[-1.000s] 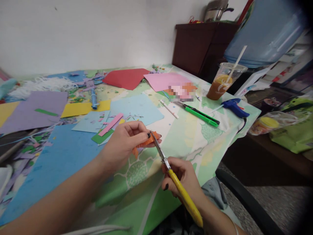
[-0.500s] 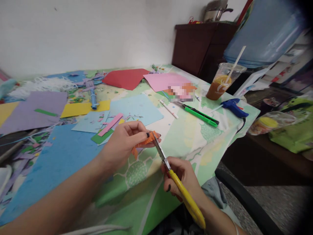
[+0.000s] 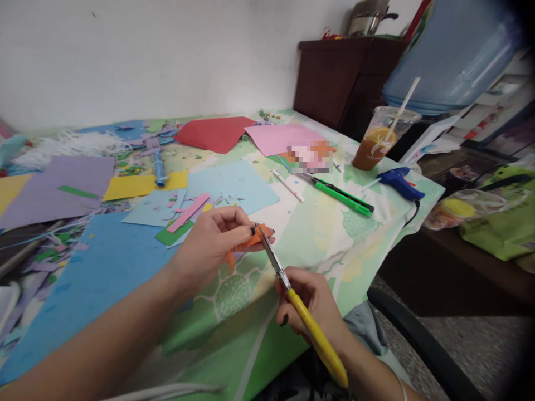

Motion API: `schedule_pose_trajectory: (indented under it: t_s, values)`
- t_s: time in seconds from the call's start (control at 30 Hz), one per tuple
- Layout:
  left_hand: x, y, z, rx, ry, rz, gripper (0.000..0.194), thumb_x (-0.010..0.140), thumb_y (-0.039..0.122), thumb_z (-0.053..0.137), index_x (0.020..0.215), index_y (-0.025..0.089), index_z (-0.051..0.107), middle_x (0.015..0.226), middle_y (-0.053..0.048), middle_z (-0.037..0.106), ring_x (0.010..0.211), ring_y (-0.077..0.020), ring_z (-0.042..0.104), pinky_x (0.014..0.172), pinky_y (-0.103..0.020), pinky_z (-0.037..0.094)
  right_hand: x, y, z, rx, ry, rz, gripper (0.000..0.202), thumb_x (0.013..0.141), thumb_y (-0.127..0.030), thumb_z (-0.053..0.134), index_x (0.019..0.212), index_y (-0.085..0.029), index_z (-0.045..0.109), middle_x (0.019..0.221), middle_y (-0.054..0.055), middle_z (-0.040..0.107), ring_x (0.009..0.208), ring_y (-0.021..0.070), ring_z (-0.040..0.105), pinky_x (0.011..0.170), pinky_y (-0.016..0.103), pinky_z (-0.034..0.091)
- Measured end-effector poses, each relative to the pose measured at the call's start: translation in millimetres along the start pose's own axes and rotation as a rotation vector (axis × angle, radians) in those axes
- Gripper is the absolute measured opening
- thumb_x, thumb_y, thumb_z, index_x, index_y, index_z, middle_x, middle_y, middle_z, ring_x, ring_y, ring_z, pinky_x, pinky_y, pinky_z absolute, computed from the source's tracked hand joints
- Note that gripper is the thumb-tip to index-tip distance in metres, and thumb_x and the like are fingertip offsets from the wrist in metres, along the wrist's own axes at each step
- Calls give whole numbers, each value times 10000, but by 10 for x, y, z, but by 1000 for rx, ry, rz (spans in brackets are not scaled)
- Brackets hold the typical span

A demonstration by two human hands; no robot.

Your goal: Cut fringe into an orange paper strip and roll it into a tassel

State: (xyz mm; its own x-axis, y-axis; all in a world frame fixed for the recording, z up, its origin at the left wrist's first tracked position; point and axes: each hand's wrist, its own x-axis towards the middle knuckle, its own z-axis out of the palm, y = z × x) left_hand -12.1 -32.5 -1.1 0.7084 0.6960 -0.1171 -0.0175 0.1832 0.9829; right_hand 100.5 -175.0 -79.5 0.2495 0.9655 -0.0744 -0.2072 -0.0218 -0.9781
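Between the thumb and fingers of my left hand (image 3: 225,234) is a narrow orange paper strip (image 3: 251,239), its loose end hanging below the fingers. My right hand (image 3: 311,303) grips scissors (image 3: 314,328) with yellow handles, the pivot close to its fingers. The blades point up and left, and their tips lie on the orange strip beside my left fingertips. A light blue sheet (image 3: 234,186) and a pink strip (image 3: 189,213) lie just beyond my left hand.
A green cutter (image 3: 345,198), a white pen (image 3: 288,186), a blue glue gun (image 3: 401,184) and a drink cup (image 3: 378,142) stand or lie at the right. Coloured sheets and scraps cover the left. A blue sheet (image 3: 108,267) lies under my left forearm.
The scissor handles and my right thumb have shifted slightly left, and the handles look closer together. My left hand keeps its place with the orange strip.
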Motion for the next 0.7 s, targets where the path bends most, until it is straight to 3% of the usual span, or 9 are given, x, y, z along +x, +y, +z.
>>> schedule_pose_trajectory:
  t_s: [0.37,0.7]
  values:
    - [-6,19,15,-7,8,-12,171,725,164,641,582,160,547,725,-43,733,863,-235,702,801,-362,561,-4,6,2,-49,11,16,440,568,-440,801,637,-190,445,507,-69,351,428,56,276,362,182,202]
    - [-16,24,9,-29,-1,-9,171,725,162,647,589,155,544,740,-57,740,857,-234,703,802,-361,557,-3,-11,13,-58,39,16,428,536,-383,835,613,-183,465,502,-78,314,438,54,248,371,183,181]
